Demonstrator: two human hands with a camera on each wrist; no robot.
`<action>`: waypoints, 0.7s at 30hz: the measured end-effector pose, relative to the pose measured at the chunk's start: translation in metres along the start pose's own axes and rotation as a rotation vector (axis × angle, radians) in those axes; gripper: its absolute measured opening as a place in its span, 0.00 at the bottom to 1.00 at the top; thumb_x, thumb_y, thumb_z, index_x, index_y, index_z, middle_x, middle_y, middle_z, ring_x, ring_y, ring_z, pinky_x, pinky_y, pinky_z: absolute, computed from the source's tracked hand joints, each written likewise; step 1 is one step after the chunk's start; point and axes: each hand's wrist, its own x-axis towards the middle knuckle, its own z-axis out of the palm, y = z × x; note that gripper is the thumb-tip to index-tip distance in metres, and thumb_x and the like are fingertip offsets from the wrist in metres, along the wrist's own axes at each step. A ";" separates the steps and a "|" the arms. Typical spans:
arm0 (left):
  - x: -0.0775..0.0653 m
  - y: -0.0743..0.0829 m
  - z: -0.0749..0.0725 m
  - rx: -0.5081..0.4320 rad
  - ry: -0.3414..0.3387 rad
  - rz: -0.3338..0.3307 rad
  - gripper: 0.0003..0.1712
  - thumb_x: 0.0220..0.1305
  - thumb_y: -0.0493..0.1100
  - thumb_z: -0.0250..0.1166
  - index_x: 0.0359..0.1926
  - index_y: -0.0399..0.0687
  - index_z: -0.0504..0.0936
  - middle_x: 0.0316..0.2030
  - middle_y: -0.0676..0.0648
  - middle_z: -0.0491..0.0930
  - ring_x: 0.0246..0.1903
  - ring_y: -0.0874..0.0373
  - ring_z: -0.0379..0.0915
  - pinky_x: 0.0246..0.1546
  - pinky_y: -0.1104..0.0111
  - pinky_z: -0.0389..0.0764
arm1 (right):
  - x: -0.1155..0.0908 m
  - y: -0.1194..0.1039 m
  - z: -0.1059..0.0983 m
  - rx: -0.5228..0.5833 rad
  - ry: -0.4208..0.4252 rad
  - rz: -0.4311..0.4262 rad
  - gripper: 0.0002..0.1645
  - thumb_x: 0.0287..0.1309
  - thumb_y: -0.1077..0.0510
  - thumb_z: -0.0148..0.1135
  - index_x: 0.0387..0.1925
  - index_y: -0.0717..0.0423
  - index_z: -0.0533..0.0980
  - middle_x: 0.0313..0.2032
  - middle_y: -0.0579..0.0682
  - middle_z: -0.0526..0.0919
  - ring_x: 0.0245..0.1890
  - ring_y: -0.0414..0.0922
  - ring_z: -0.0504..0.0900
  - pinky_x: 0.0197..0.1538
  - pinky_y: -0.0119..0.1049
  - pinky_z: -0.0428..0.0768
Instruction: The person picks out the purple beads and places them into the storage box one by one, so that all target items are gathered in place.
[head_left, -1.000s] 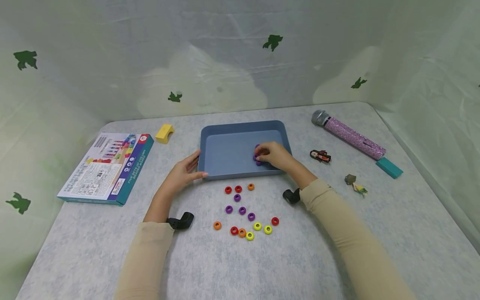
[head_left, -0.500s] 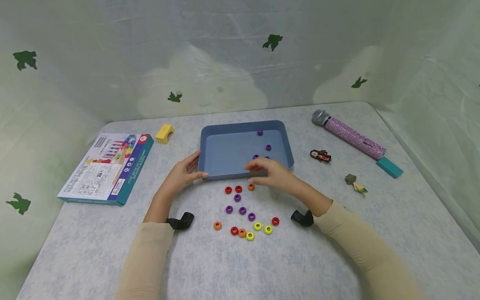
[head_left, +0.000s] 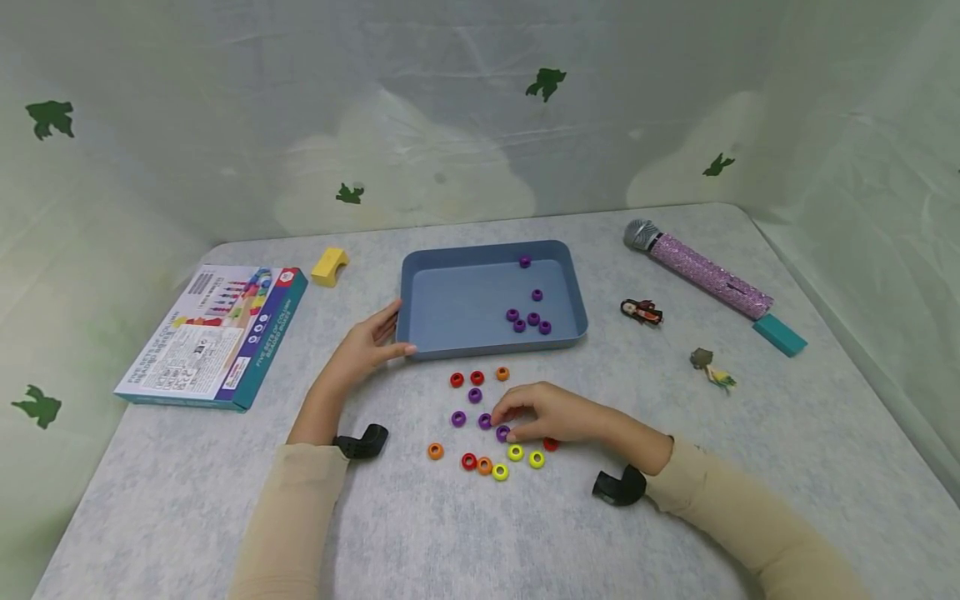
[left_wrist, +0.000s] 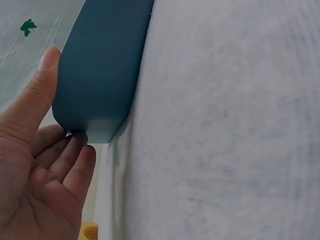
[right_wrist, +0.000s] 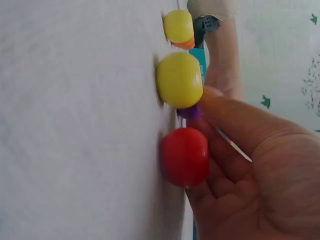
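My left hand (head_left: 362,350) holds the near left corner of the blue-grey tray (head_left: 480,352), thumb by the front wall and fingers at the left side. In the left wrist view the thumb lies against the tray wall (left_wrist: 100,75), with the fingers curled at its corner. Several purple beads (head_left: 537,295) lie in the tray's right part. My right hand (head_left: 558,412) is low over the table, thumb and forefinger around a purple bead (head_left: 503,433); a firm pinch cannot be made out. In the right wrist view, yellow (right_wrist: 180,80) and red (right_wrist: 185,157) beads partly hide its fingertips.
Several red (head_left: 477,378), orange (head_left: 435,451), yellow (head_left: 500,472) and purple beads lie before the tray. A flat toy box (head_left: 210,337) and yellow arch block (head_left: 328,267) stand left. At right are a glittery microphone (head_left: 701,267), two small figures (head_left: 641,312) and a teal block (head_left: 780,335).
My right hand has left the tray and moved toward me to the loose purple beads, uncovering the beads in the tray. My left hand has stayed at the tray's corner.
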 end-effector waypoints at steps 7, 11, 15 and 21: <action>0.000 -0.001 0.001 -0.012 0.011 -0.020 0.45 0.45 0.42 0.63 0.61 0.42 0.47 0.60 0.43 0.47 0.58 0.52 0.46 0.56 0.64 0.55 | 0.002 -0.004 0.002 -0.046 0.002 -0.017 0.10 0.46 0.57 0.59 0.34 0.47 0.76 0.36 0.36 0.74 0.38 0.31 0.70 0.44 0.26 0.71; 0.000 -0.001 0.002 -0.016 0.015 -0.026 0.44 0.46 0.40 0.62 0.61 0.42 0.47 0.60 0.42 0.47 0.58 0.52 0.45 0.56 0.64 0.55 | 0.003 -0.010 -0.009 -0.005 0.071 -0.023 0.10 0.46 0.58 0.59 0.35 0.51 0.76 0.34 0.37 0.75 0.34 0.34 0.71 0.38 0.27 0.73; 0.001 -0.001 0.002 -0.019 0.014 -0.027 0.44 0.46 0.40 0.62 0.61 0.41 0.47 0.60 0.42 0.47 0.58 0.52 0.45 0.56 0.63 0.55 | 0.008 -0.014 -0.030 0.012 0.212 -0.078 0.12 0.46 0.58 0.58 0.37 0.50 0.75 0.35 0.38 0.75 0.34 0.37 0.72 0.35 0.30 0.74; 0.000 -0.002 0.002 -0.021 0.011 -0.014 0.45 0.46 0.41 0.63 0.61 0.41 0.47 0.60 0.42 0.47 0.58 0.52 0.45 0.56 0.63 0.55 | 0.023 -0.009 -0.067 0.042 0.409 -0.104 0.12 0.47 0.60 0.57 0.38 0.53 0.75 0.35 0.45 0.75 0.35 0.39 0.73 0.37 0.32 0.75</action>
